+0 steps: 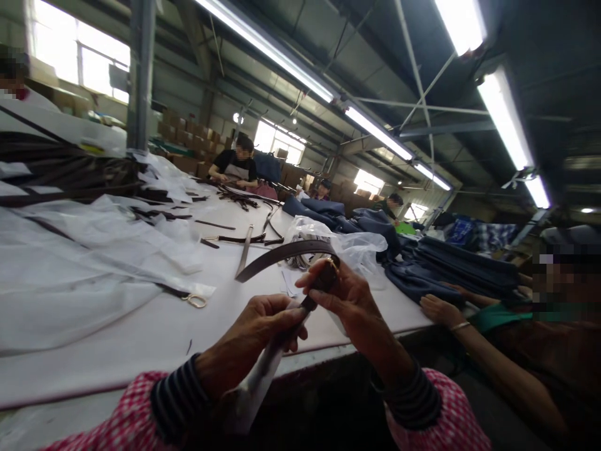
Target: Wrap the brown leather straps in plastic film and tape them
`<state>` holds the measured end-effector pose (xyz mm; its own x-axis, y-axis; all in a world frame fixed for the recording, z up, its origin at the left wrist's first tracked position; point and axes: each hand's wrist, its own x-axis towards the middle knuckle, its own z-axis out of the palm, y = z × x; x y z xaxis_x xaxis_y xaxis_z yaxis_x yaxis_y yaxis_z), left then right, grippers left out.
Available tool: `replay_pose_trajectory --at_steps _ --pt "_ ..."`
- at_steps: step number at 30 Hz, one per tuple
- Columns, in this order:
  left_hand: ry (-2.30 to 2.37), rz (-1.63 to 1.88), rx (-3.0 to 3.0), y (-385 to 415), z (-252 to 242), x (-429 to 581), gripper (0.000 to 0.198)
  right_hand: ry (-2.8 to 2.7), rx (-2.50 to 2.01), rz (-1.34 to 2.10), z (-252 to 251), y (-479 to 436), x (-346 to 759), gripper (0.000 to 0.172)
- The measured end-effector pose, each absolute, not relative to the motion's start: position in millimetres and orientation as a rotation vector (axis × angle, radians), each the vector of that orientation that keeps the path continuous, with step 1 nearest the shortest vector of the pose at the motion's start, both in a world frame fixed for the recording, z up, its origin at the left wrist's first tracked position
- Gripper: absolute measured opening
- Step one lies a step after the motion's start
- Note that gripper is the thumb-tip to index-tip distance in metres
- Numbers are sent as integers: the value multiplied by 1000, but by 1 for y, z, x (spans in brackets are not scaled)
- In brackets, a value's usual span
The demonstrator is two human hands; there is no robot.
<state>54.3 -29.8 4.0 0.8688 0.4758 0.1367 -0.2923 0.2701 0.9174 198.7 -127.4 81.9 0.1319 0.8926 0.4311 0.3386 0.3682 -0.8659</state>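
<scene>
My hands are raised above the front edge of the white worktable (141, 351). A dark brown leather belt (286, 252) arcs away from my right hand (342, 297), which pinches it near its gold-coloured buckle (332, 266). My left hand (263, 322) is closed on the belt's strap a short way from my right hand. A clear plastic sleeve (256, 388) hangs down from my left hand toward me. The buckle is partly hidden by my right fingers.
Loose dark belts (235, 195) and clear plastic sheets (84, 263) lie on the table, with a plastic bag of coiled belts (323, 241) just beyond my hands. A co-worker's arm (488, 351) rests at the table's right edge beside folded navy garments (446, 269).
</scene>
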Motion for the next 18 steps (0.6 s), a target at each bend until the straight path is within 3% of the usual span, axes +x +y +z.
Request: replay_pose_trajectory --at_steps 11,15,18 --pt "257 852 1380 -27 22 78 35 -1156 -1277 570 53 -124 204 24" --pt "313 769 1402 -35 14 83 44 -1011 -1275 595 47 -136 212 28" --pt "255 516 1433 -47 -1 84 56 -875 -1284 550 45 -152 225 34"
